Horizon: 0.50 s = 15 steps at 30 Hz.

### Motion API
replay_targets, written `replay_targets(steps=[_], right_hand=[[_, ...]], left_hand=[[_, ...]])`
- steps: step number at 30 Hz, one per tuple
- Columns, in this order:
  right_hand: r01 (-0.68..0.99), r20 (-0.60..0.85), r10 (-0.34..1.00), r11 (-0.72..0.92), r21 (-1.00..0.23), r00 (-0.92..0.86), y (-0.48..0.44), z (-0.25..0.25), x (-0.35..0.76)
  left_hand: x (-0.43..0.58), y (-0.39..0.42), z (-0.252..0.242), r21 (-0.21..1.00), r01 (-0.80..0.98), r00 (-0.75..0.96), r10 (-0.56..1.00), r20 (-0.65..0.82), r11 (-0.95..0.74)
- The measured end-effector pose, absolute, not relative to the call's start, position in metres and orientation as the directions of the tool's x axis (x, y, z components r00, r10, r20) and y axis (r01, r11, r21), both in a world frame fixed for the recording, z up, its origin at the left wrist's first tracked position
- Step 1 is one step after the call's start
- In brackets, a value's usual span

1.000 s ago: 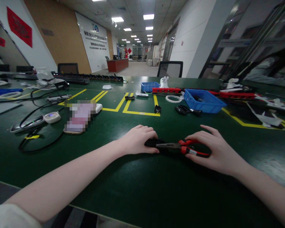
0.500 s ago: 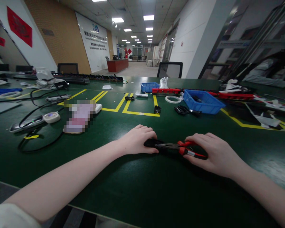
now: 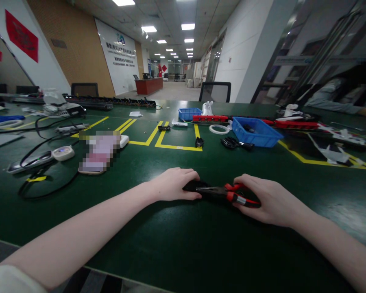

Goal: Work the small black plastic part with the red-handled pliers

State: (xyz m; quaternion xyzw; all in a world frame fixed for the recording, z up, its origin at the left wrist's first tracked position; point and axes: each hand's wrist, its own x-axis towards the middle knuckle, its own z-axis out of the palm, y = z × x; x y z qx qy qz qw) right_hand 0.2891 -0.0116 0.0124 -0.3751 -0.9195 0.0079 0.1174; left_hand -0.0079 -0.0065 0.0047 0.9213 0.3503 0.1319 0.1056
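Note:
Red-handled needle-nose pliers [image 3: 228, 192] lie low over the dark green table [image 3: 177, 244], jaws pointing left. My right hand [image 3: 266, 199] is curled round the red handles. My left hand [image 3: 175, 184] is closed over a small black object [image 3: 191, 186] at the tip of the jaws, pressing it against the table. The black object is mostly hidden under my fingers, and I cannot make out what it is.
Beyond my hands lie small black parts [image 3: 199, 142], a blue bin [image 3: 256, 132], a smaller blue tray [image 3: 187, 113], a white ring [image 3: 218, 129] and red strips [image 3: 210, 118]. At the left are cables [image 3: 42, 183], a white device [image 3: 62, 152] and a phone [image 3: 99, 154]. Another person's sleeve [image 3: 335, 101] rests at the far right.
My right hand's fingers, spread a second ago, have curled in onto the plier handles. Both hands sit slightly lower in view. My left hand stays on the black object.

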Motion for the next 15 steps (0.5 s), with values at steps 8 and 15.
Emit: replay_targets(steps=[8,15], right_hand=[[0.67,0.23,0.681,0.73,-0.133,-0.696,-0.0111,0.0186,0.2888],[0.664,0.253,0.669,0.738,-0.117,-0.699,-0.0101,0.0159,0.289]], left_hand=[[-0.0068,-0.0078,0.0068,0.283,0.623,0.728,0.673,0.132,-0.729],[-0.0071,-0.0079,0.0072,0.279,0.63,0.722,0.679,0.135,-0.725]])
